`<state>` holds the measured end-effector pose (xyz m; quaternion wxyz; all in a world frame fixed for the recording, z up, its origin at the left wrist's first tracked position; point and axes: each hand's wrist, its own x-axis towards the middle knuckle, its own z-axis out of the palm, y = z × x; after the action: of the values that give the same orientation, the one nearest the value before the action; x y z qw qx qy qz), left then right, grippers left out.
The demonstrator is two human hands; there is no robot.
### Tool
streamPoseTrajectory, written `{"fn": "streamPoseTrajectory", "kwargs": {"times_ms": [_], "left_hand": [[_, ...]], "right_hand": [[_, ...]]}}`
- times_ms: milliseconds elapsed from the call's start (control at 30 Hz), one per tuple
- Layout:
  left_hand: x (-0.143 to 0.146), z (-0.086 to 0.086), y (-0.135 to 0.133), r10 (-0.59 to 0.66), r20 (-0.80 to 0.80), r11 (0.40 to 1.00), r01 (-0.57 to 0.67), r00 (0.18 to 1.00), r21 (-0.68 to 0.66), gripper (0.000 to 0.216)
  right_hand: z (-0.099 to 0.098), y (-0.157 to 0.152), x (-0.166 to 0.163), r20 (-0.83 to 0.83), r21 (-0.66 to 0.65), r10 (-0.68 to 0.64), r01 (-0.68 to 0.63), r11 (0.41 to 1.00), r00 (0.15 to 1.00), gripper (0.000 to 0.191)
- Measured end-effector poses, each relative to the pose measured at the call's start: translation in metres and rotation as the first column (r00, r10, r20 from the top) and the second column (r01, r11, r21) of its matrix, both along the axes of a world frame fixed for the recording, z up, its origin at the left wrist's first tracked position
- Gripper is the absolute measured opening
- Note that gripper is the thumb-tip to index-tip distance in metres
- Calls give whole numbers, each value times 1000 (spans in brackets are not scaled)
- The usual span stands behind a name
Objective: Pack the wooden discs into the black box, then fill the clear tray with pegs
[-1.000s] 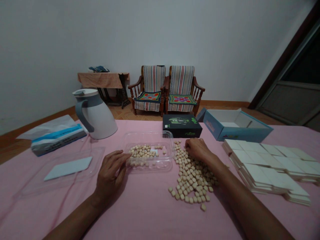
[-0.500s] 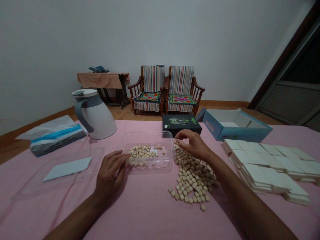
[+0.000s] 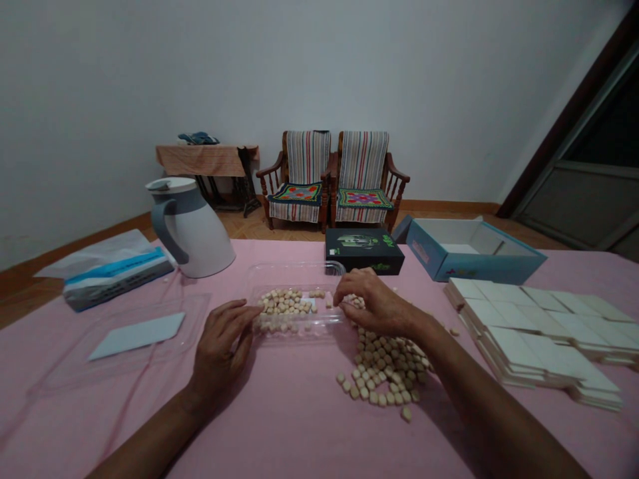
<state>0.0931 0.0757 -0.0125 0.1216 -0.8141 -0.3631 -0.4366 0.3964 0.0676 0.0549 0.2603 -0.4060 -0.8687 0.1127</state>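
Note:
A clear plastic box (image 3: 297,267) lies on the pink cloth with many small pale wooden cubes (image 3: 284,304) inside it, gathered mostly toward its left half. My left hand (image 3: 227,339) rests at the box's left side, fingers stretched out and touching the rim. Over the box's right edge is my right hand (image 3: 369,301), its thumb and fingers bent together. Whatever sits between those fingertips is too small to make out. Below that hand spreads a heap of the same wooden cubes (image 3: 382,362), with one lying apart at the front.
Stacks of thin pale square boards (image 3: 534,319) lie at the right, before a blue box (image 3: 479,256). A black box (image 3: 364,251) stands behind the heap. Leftward are a white jug (image 3: 200,229), a tissue pack (image 3: 117,276) and a clear lid (image 3: 192,332) with a white card.
My right hand has moved left and nearer, from above the heap's far end to the box's right edge. My left hand stays at the box's left side.

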Motion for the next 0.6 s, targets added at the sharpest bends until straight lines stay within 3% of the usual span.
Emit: {"fn": "streamPoseTrajectory", "kwargs": {"times_ms": [400, 500, 600], "left_hand": [[-1, -2, 1, 9, 7, 1000, -9, 1000, -13, 28], [0, -1, 0, 16, 18, 1000, -15, 1000, -22, 27], [-1, -1, 1, 10, 23, 1000, -9, 1000, -20, 28]], "right_hand": [[0, 3, 0, -93, -8, -24, 24, 1000, 995, 18], [-7, 12, 10, -130, -9, -156, 156, 988, 979, 16], [-17, 21, 25, 4, -17, -360, 360, 933, 933, 15]]}}
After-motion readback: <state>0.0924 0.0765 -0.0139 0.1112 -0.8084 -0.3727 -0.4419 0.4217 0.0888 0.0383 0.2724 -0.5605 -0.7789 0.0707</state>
